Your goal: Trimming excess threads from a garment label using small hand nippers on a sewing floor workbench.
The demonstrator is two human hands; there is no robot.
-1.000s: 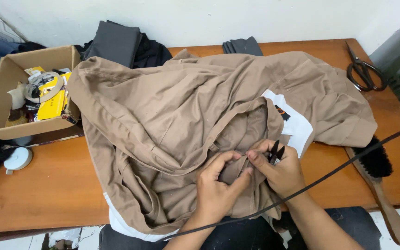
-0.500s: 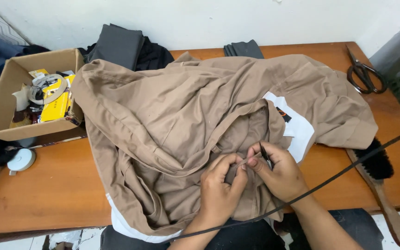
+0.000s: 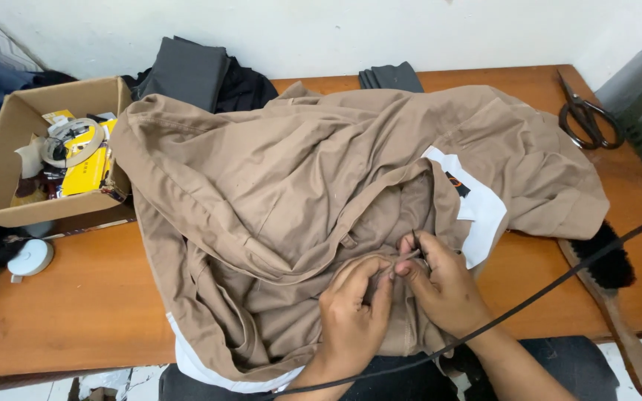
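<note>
Both hands have drawn closer together: left hand (image 3: 351, 315) and right hand (image 3: 447, 286) pinch the tan garment (image 3: 299, 193) at six o'clock, fingertips touching.

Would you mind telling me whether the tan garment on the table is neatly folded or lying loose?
Loose. The tan garment lies crumpled in irregular folds across the wooden table, while the left hand and right hand pinch its fabric.
</note>
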